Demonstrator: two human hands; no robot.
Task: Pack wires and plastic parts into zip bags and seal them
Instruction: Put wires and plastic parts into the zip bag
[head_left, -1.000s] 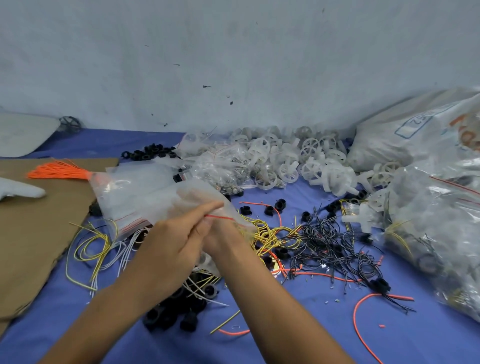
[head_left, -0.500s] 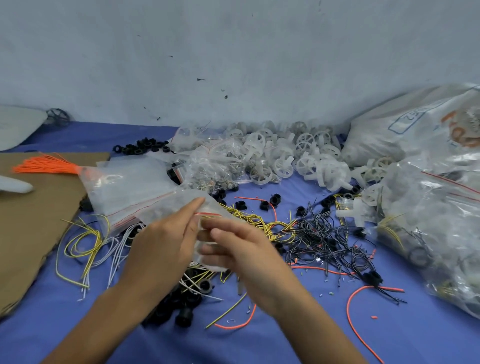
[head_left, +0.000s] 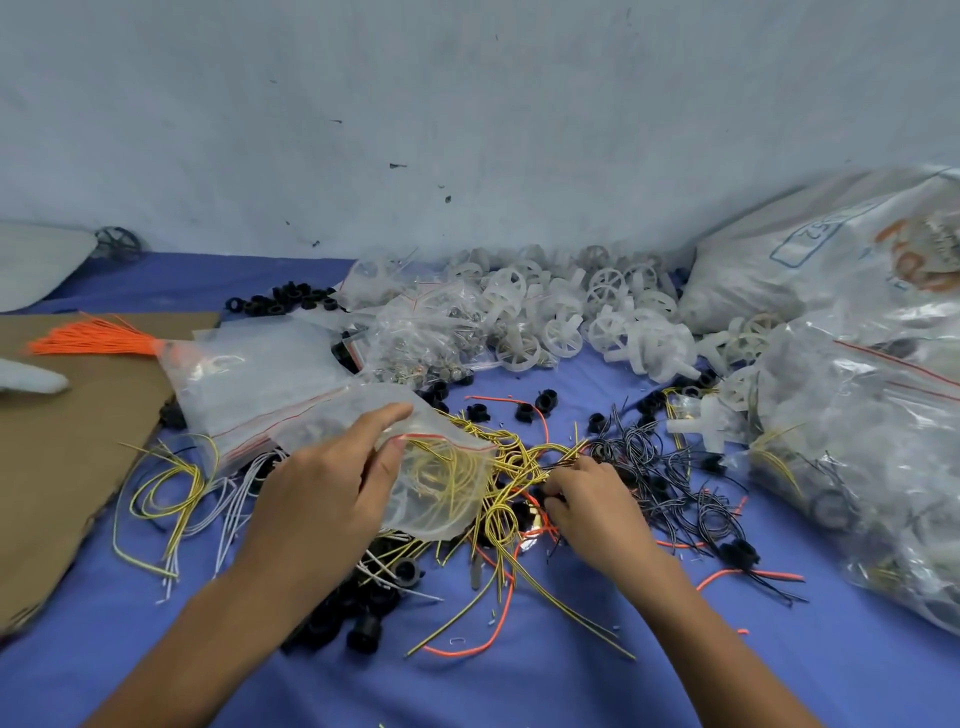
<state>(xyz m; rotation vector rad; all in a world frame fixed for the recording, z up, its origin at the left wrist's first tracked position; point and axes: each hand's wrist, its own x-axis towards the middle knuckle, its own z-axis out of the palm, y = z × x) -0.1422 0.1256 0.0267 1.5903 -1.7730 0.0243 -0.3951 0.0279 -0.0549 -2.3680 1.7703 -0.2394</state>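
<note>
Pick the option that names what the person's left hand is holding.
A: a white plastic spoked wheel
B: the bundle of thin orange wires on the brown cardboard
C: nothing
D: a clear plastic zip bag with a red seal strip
D: the left hand pinches the clear plastic zip bag near its red-striped mouth, index finger on top and thumb beneath.

Our bare forearms come in from the lower edge and converge ahead of us. Our left hand (head_left: 332, 483) is raised, palm turned right, pinching the mouth of a clear bag (head_left: 441, 499) between the outstretched forefinger and the thumb. Our right hand (head_left: 592, 499) lies lower, knuckles up, fingers curled down into tangled wires (head_left: 519, 452); whether they grip any is unclear.
</note>
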